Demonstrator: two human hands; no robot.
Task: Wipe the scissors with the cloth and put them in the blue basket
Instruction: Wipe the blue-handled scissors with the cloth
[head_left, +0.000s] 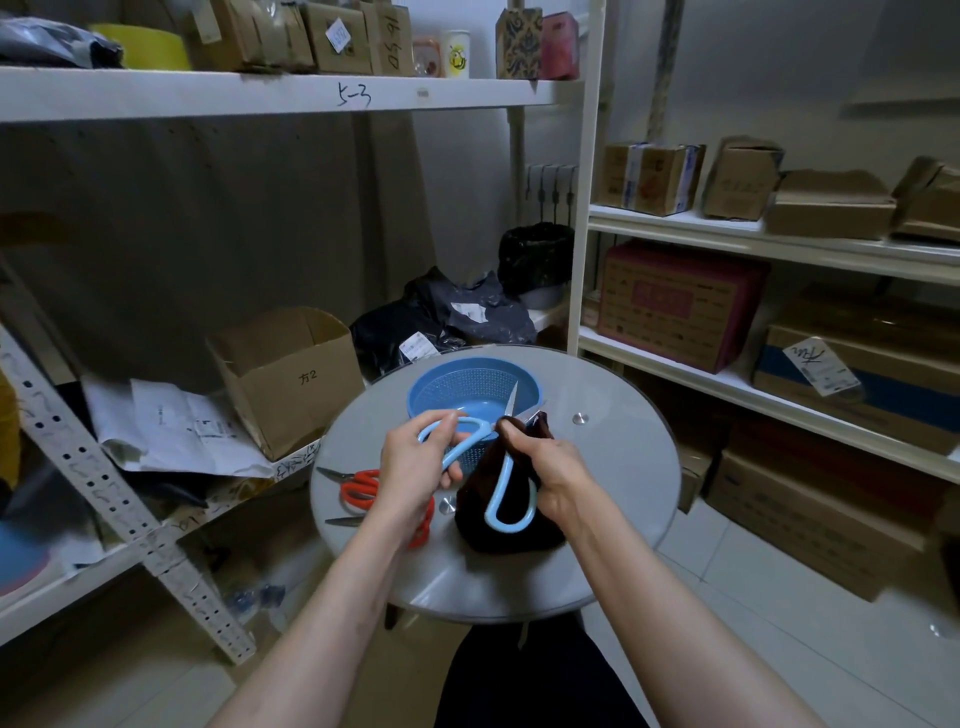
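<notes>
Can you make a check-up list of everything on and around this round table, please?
Surface: round glass table, shiny.
Job's things: blue scissors held open above the table; dark cloth bunched at the blades; blue basket behind, looks empty.
Clutter: two red scissors on the table, one partly under the left forearm.
Hands: left hand grips one handle loop; right hand pinches the cloth around the blades.
Cables: nothing seen.
Surroundings: white shelves with cardboard boxes; open box at left.
</notes>
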